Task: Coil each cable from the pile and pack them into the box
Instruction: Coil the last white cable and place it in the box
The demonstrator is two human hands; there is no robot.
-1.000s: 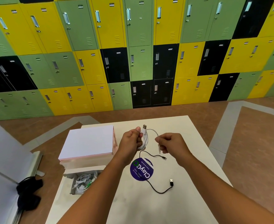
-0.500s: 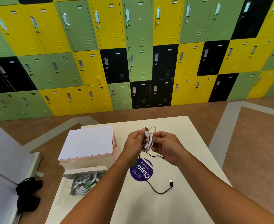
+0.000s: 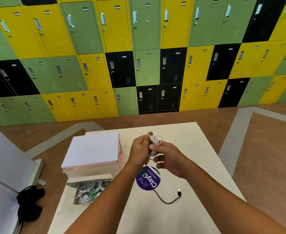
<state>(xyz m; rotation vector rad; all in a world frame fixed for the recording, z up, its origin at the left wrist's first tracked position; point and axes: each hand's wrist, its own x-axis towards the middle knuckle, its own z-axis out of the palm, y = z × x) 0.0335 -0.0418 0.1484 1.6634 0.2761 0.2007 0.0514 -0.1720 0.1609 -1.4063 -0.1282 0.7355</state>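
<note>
Right hand (image 3: 171,159) moved in beside left hand (image 3: 139,149); both grip white cable (image 3: 157,141), well inside table (image 3: 199,149) edges.

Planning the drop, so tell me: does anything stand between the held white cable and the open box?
Nothing visible does. The white cable has only bare table toward the box; the raised lid stands beyond it.

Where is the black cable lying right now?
In the head view, the black cable lies on the white table, right of the open box, running across the purple sticker to its USB plug.
</note>
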